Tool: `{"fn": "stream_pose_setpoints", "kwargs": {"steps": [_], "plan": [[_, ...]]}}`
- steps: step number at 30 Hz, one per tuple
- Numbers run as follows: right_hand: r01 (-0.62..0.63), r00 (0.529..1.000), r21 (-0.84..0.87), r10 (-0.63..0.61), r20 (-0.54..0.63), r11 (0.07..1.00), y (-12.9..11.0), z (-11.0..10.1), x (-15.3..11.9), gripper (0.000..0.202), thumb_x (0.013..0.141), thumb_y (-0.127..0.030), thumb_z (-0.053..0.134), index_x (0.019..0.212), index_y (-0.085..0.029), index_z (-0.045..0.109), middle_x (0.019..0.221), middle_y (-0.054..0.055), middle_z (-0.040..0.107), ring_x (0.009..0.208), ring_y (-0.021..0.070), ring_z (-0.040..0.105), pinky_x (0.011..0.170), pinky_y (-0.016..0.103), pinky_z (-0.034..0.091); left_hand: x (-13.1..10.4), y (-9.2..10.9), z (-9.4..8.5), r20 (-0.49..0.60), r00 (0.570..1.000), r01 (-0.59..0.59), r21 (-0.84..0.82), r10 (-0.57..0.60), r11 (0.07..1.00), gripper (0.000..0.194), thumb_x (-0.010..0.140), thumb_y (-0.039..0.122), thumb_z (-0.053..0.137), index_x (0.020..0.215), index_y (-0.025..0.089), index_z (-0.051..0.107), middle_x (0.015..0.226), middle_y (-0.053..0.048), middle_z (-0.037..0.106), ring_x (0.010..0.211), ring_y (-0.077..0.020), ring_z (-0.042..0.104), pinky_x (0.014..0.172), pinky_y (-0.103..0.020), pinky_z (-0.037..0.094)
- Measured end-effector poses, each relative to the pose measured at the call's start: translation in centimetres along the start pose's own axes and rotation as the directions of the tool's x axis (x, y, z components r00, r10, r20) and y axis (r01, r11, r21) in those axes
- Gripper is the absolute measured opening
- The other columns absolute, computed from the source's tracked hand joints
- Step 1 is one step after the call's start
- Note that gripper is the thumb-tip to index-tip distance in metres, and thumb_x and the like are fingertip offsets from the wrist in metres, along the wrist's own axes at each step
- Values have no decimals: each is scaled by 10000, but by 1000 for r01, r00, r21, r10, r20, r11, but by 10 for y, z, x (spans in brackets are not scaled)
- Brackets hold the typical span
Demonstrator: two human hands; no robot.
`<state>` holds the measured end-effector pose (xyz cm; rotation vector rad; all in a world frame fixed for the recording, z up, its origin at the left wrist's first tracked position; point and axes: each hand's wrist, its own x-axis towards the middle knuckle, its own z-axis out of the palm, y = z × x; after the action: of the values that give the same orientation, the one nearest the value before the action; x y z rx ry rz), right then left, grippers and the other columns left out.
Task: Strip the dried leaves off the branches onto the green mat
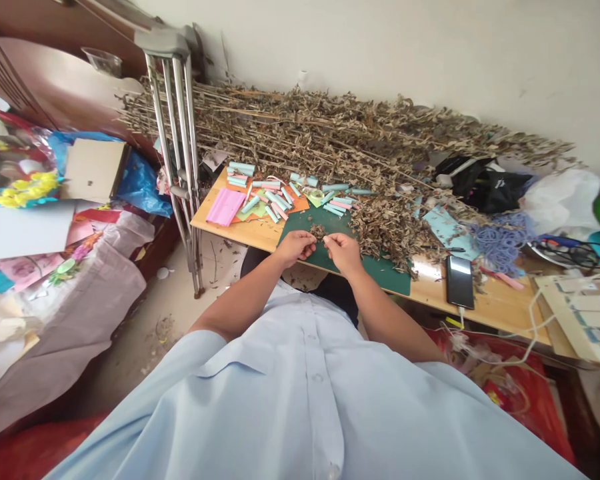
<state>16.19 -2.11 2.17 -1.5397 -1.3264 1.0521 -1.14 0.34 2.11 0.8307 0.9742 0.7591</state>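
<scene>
Two bare hands face each other, one grip apiece. The right hand (344, 253) has thumb and forefinger pinched together; whether a scrap is caught between them is too small to tell. The left hand (295, 249) is loosely curled, and I cannot tell whether its tips meet or hold anything. One small heap of crumbled leaf (318, 231) lies between and just beyond them, probably so that both can reach it. Under it is one green mat (391, 281), which likely spares the desk (260, 235) the crumbs.

Just right of the right grip spreads one larger pile of dry leaves (385, 230), handy for that side, I judge. Left and ahead of the left grip are one pink paper stack (225, 207) and well over a dozen paper rolls (241, 167), overlapping too much for an exact count; they seem set aside from the leaves. Beyond both grips lie dried stalks (300, 127), too tangled to count. Farther right is one phone (460, 283) with a cable plugged in, presumably charging clear of the work.
</scene>
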Motion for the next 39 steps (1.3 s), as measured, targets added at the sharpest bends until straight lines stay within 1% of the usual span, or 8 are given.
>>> {"fn": "stream_pose_setpoints", "kwargs": {"steps": [4, 9, 14, 17, 22, 26, 32, 39], "plan": [[129, 971, -107, -104, 213, 986, -6, -5, -26, 215, 822, -414, 660, 801, -208, 720, 648, -11, 676, 568, 142, 564, 585, 269, 453, 0, -2, -1, -23, 1000, -17, -6, 17, 1000, 154, 811, 253, 711, 836, 137, 613, 666, -17, 626, 441, -53, 490, 395, -171, 244], [327, 844, -223, -177, 506, 918, 5, -8, -43, 154, 818, -314, 678, 915, -253, 781, 899, 23, 766, 756, 179, 669, 734, 312, 512, 0, -1, 0, -9, 1000, -14, -3, 14, 1000, 182, 825, 278, 721, 839, 132, 612, 676, -21, 624, 444, -48, 480, 391, -171, 233], [269, 953, -252, -219, 209, 930, 15, -5, -33, 197, 868, -341, 622, 957, -245, 770, 929, 40, 768, 819, 208, 686, 805, 353, 533, -1, 2, -1, 38, 999, 11, -49, -9, 999, 196, 813, 295, 710, 849, 123, 624, 686, -37, 629, 468, -66, 520, 397, -176, 243], [217, 976, -249, -210, 57, 944, 15, -1, -24, 268, 853, -365, 638, 1051, -222, 750, 960, 53, 753, 739, 189, 651, 758, 342, 540, -1, 3, -3, 76, 997, 19, -86, -13, 996, 197, 749, 200, 700, 916, 113, 642, 709, -44, 648, 503, -86, 560, 418, -184, 290], [274, 962, -250, -267, 60, 929, 8, 7, -16, 318, 888, -362, 613, 1158, -242, 731, 1051, 59, 723, 668, 150, 598, 724, 328, 538, 1, -1, -5, 115, 993, -9, -39, 14, 999, 211, 753, 149, 642, 954, 90, 671, 686, -33, 631, 510, -79, 548, 433, -184, 319], [357, 934, -240, -348, 83, 903, 6, 11, -11, 309, 889, -278, 597, 1166, -261, 733, 1104, 60, 718, 845, 190, 655, 771, 336, 549, 1, -3, -3, 110, 994, -21, 34, 17, 999, 218, 784, 125, 598, 985, 88, 672, 692, -34, 638, 511, -77, 556, 436, -180, 328], [419, 908, -263, -401, 121, 869, 9, 11, -1, 255, 895, -221, 566, 1048, -252, 767, 1069, 58, 738, 1023, 218, 667, 959, 380, 526, -2, -2, 1, 107, 993, -63, 152, 47, 986, 172, 804, 128, 591, 969, 122, 637, 705, -10, 636, 509, -70, 568, 438, -167, 316], [435, 900, -250, -410, 150, 865, 17, 14, 0, 229, 904, -221, 545, 983, -231, 759, 1043, 71, 732, 1000, 217, 676, 944, 379, 533, -1, -2, -3, 131, 991, -48, 88, 36, 995, 347, 738, 96, 585, 1079, 106, 652, 652, -5, 627, 519, -88, 569, 448, -175, 321]]}}
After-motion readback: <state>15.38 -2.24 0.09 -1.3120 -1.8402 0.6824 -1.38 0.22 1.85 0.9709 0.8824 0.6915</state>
